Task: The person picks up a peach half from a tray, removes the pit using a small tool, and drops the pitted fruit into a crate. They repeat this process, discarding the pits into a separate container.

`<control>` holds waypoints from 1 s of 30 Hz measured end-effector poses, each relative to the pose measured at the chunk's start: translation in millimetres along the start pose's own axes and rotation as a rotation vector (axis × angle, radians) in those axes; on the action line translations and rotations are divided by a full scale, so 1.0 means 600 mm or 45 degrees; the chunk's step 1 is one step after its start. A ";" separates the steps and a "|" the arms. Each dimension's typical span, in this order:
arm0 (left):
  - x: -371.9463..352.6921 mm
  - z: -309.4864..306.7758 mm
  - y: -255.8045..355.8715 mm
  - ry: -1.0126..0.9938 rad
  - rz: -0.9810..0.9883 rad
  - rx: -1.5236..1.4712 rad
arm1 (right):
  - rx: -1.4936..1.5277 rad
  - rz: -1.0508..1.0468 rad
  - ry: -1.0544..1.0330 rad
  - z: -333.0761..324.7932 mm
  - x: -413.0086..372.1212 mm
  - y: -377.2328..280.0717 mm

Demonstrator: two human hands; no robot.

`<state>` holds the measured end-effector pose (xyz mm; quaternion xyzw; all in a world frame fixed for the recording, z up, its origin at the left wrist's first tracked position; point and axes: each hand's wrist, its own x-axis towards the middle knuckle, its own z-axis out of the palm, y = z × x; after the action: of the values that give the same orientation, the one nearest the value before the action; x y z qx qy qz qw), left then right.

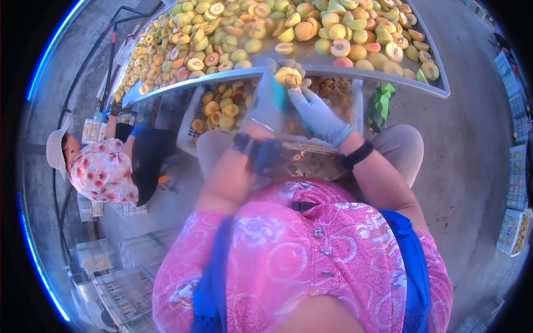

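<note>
My left hand [269,100], in a grey-and-teal work glove, is wrapped round a yellow peach half [288,77] at the front edge of the tray. The glove is smeared by motion. My right hand [319,114], in a pale grey glove, meets the peach from the right, its fingers pinched at the cut side; whether they also hold the pit, I cannot tell. Under my hands stands a white plastic crate [358,105] with peach halves [222,108] on its left and a heap of brown pits [332,89] on its right.
A metal-rimmed tray [388,77] heaped with halved peaches [333,28] spans the front. Green plastic [382,102] hangs right of the crate. A co-worker [105,166] in a hat sits at left. Stacked crates stand at lower left [125,283] and far right [516,172].
</note>
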<state>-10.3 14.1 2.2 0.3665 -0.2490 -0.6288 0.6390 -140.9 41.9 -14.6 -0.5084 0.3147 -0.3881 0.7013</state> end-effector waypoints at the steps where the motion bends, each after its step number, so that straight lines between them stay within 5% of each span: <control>1: -0.003 0.000 0.000 -0.027 -0.039 -0.025 | -0.017 0.043 -0.021 0.001 -0.005 -0.007; 8: -0.020 0.001 -0.012 0.019 0.300 0.447 | 0.246 0.138 -0.035 -0.003 -0.001 0.002; 11: -0.021 -0.001 0.014 0.012 0.190 0.533 | 0.499 0.323 -0.078 -0.001 -0.024 -0.031; 13: -0.027 0.006 0.040 -0.188 -0.176 0.242 | 0.645 0.465 -0.310 -0.016 -0.016 -0.019; 17: -0.031 0.002 0.040 -0.145 -0.253 0.114 | 0.606 0.443 -0.433 -0.020 -0.016 -0.016; 20: -0.024 -0.017 0.016 -0.174 -0.175 0.179 | 0.348 0.321 -0.280 0.004 -0.024 -0.024; 22: -0.027 -0.005 -0.013 0.112 0.326 0.560 | 0.331 0.207 -0.072 0.017 -0.011 0.004; 25: -0.025 -0.012 -0.031 0.086 0.620 0.694 | 0.543 0.329 -0.224 0.009 -0.023 -0.010; 26: -0.031 -0.006 -0.019 0.087 0.621 0.694 | 0.543 0.329 -0.225 0.012 -0.025 -0.018; 28: -0.050 0.013 0.018 0.000 0.104 0.415 | 0.424 0.400 -0.132 0.021 -0.029 -0.030; 30: -0.044 0.012 0.028 -0.002 0.005 0.379 | 0.406 0.381 -0.174 0.016 -0.031 -0.017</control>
<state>-7.7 38.0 23.6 0.4562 -0.3408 -0.5840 0.5786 -144.4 60.9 -1.3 -0.3639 0.2729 -0.2893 0.8422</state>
